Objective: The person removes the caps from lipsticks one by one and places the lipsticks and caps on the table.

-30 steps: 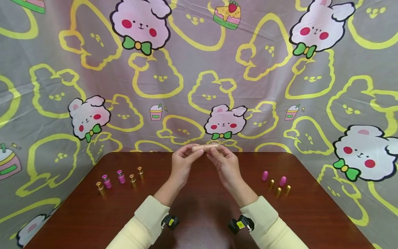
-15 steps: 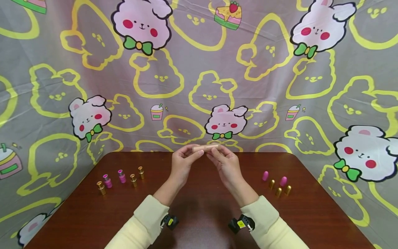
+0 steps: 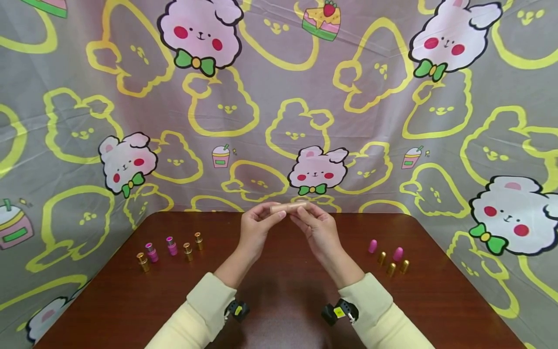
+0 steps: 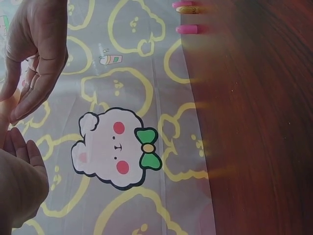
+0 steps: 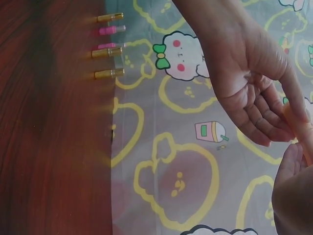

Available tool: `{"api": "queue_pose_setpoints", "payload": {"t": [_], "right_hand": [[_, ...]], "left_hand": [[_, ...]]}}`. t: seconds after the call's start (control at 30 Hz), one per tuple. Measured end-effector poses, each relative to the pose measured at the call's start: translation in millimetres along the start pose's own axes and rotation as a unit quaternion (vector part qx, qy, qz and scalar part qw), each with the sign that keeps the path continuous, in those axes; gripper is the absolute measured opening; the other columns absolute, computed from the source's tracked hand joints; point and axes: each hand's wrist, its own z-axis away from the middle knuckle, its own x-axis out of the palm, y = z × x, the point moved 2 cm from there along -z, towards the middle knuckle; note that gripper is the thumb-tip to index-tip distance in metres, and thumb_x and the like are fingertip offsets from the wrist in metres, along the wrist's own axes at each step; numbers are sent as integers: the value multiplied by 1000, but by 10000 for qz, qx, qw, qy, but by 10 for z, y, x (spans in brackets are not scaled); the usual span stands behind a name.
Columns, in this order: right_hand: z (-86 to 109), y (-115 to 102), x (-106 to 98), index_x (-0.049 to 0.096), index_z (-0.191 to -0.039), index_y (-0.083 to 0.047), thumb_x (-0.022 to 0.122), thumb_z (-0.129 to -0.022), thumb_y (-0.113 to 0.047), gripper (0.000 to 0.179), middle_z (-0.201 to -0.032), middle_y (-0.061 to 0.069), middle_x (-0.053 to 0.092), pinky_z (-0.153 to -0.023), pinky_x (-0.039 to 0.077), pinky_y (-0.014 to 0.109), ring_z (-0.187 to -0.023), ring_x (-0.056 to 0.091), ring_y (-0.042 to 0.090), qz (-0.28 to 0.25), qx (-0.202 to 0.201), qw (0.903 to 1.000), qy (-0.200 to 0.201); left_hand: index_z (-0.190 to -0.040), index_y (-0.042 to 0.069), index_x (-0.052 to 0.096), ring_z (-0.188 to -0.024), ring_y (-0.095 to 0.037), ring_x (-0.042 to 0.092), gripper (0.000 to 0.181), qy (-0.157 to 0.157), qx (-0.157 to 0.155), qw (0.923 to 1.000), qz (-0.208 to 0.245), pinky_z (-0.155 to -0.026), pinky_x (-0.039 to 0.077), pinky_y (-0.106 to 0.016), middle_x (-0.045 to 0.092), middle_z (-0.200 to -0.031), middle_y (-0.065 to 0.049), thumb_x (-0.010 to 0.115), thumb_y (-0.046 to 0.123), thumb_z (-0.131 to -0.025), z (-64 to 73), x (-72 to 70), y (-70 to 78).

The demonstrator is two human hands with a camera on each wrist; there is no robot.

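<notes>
A beige lipstick tube point(image 3: 285, 207) is held level above the far part of the table, one end in each hand. My left hand point(image 3: 256, 227) pinches its left end between thumb and fingers. The thumb and fingers of my right hand point(image 3: 317, 229) pinch the right end and cover part of it. In the right wrist view, the beige tube point(image 5: 295, 122) runs between both sets of fingertips. The left wrist view shows the left hand point(image 4: 22, 181) below and the right hand point(image 4: 41, 54) above, fingers meeting at the frame's edge.
On the left stand gold lipstick bases point(image 3: 143, 261) and pink lipstick bases point(image 3: 172, 246), uncapped. Rounded pink caps point(image 3: 398, 254) and gold caps point(image 3: 391, 268) stand on the right. A patterned cloth point(image 3: 244, 145) hangs behind the brown table point(image 3: 287, 300).
</notes>
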Motion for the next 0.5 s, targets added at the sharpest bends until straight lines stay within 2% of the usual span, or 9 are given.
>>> {"api": "queue_pose_setpoints", "payload": {"t": [0.17, 0.37, 0.5], "right_hand": [[-23, -34, -13, 74, -98, -8, 60, -94, -2, 15, -102, 8, 69, -91, 50, 35, -93, 68, 20, 10, 3, 10000, -91], [-147, -243, -236, 77, -89, -9, 62, -93, -2, 17, -94, 6, 71, -89, 51, 33, -88, 67, 18, -212, -759, 9965, 280], [-181, -318, -341, 77, -89, -9, 61, -93, -1, 18, -93, 6, 72, -89, 51, 33, -89, 67, 18, -222, -819, 9957, 370]], "left_hand": [[-101, -11, 68, -78, -14, 64, 24, -12, 35, 10000, 21, -74, 53, -25, 71, -85, -2, 75, -1, -80, -6, -27, 4], [-89, -1, 72, -79, -14, 68, 9, 386, 235, 9979, 473, -77, 52, -25, 73, -84, -4, 73, -6, -81, -55, -225, 34], [-84, 6, 71, -78, -12, 67, 17, 476, 166, 9969, 601, -75, 53, -24, 72, -83, -3, 69, -10, -81, -73, -325, 65]]}}
